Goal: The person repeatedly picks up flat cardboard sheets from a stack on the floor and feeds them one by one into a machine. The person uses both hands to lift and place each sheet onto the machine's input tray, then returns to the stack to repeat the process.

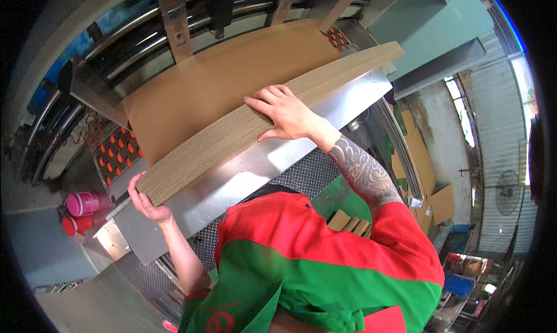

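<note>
A thick stack of brown corrugated cardboard sheets (pixel 232 77) lies slanting across the machine's feed area, its layered edge toward me. The fingers of my left hand (pixel 149 200) curl round the stack's near left corner, thumb along the lower side. My right hand (pixel 287 115) grips the middle of the layered edge. Its fingers reach over the top and its thumb sits lower down. Below the stack is a shiny metal table (pixel 232 196), partly hidden by it.
Bars and metal rollers (pixel 136 28) of a machine run behind the stack. Orange roller wheels (pixel 118 153) show at its left. Pink (pixel 82 204) and red buckets (pixel 75 225) stand far left. Cardboard pieces (pixel 444 204) lean at the right. Patterned metal flooring (pixel 307 171) lies below the table.
</note>
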Tool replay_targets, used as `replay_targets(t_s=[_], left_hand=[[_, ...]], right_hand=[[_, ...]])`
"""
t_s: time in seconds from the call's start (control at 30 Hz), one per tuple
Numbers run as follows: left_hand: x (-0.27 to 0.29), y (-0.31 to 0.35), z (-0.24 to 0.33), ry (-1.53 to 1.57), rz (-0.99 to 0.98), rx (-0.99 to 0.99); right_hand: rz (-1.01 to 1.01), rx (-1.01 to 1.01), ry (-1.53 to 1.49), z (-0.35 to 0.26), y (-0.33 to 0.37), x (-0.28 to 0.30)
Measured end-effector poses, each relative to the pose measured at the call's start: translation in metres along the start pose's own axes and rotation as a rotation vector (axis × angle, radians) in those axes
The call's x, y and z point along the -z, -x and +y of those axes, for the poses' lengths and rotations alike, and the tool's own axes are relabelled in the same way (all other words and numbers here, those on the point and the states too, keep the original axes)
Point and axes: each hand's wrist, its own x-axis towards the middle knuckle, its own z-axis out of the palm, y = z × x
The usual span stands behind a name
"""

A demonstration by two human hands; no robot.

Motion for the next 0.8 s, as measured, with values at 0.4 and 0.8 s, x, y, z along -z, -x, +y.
replay_targets(t_s=[0.4,0.8], left_hand=[[-0.01,0.02,0.035,-0.146,-0.168,0.03],[-0.001,0.002,0.01,0.268,-0.245,0.193]], right_hand=[[-0.075,-0.043,0.024,0.013,0.014,0.026],[-0.234,-0.19,0.182,0.002,-0.005,0.011]])
